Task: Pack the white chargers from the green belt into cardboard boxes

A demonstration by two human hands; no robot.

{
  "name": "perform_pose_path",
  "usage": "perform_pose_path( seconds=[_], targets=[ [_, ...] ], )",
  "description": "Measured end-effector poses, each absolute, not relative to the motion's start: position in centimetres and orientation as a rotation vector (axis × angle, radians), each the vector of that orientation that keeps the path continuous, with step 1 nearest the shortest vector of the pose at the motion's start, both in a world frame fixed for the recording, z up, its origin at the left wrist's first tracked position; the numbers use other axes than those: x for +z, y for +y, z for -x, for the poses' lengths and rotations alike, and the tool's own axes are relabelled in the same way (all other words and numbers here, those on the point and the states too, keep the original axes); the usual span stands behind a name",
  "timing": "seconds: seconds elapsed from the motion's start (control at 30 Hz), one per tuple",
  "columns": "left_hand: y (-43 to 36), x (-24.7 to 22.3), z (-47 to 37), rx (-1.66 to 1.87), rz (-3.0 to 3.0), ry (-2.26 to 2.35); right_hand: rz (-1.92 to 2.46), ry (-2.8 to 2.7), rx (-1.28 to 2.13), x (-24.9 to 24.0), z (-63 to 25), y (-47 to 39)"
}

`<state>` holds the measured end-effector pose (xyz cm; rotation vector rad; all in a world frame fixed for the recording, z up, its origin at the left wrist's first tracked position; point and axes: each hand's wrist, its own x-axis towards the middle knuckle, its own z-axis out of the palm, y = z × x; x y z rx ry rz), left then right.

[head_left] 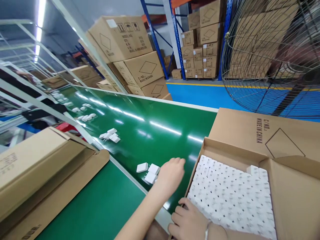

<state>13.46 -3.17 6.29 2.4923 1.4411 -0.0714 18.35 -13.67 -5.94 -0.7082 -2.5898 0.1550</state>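
Loose white adapters (142, 167) lay on the green belt (150, 143) just beside the curled left hand (173, 171), whose hold I couldn't make out, while the right hand (188, 220) gripped the edge of a carton (232, 156) of packed adapters (225, 191); gathering seemed under way, the next move calling for a neat pinch.

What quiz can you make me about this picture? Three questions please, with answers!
1. Which hand is at the edge of the open box?
2. True or false: white plugs lie on the green belt near the left hand.
3. Fill in the word: the big round thing with the wire cage, at the top right, is a ____.

Key: 1. The right hand. 2. True. 3. Fan.
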Motion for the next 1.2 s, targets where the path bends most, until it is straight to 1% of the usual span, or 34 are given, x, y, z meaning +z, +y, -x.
perform_pose_path(
  seconds=[0.1,0.2,0.3,0.43,0.53,0.67,0.77,0.83,0.9,1.0,1.1,1.2],
  targets=[
    [-4.4,4.2,-6.6,-0.463,-2.479,1.714,0.711,-2.588,0.155,-5.7,-18.5,-13.8],
    [-5.6,0.8,-3.5,-0.565,-2.430,1.781,0.760,-2.645,0.205,-4.2,-19.2,-13.8],
    [-6.2,-1.0,-2.8,-0.551,-2.398,1.793,0.798,-2.711,0.301,-2.4,-19.8,-13.9],
    [-5.8,0.1,-1.4,-0.437,-2.506,1.734,0.811,-2.741,0.390,-1.4,-20.1,-14.0],
    [-5.0,0.9,0.6,-0.475,-2.476,1.652,0.824,-2.736,0.447,-1.6,-20.1,-14.1],
    [-3.9,-0.3,2.0,-0.459,-2.382,1.547,0.825,-2.675,0.573,-1.3,-20.4,-14.2],
    [-3.4,-1.4,1.9,-0.430,-2.418,1.531,0.847,-2.563,0.718,0.4,-20.6,-14.0],
    [-3.3,-1.7,1.8,-0.417,-2.448,1.511,0.943,-2.539,0.797,1.9,-20.5,-13.3],
    [-3.3,-1.6,1.8,-0.397,-2.443,1.489,1.114,-2.613,0.759,3.2,-20.1,-11.7],
    [-3.6,-1.6,1.7,-0.355,-2.390,1.500,1.391,-2.719,0.562,3.8,-18.6,-8.0],
    [-4.1,-2.1,0.7,-0.352,-2.369,1.512,1.549,-2.703,0.504,2.8,-16.4,-3.9],
    [-4.8,-2.6,-0.6,-0.378,-2.364,1.505,1.637,-2.735,0.525,1.2,-14.3,-0.9]
  ],
)
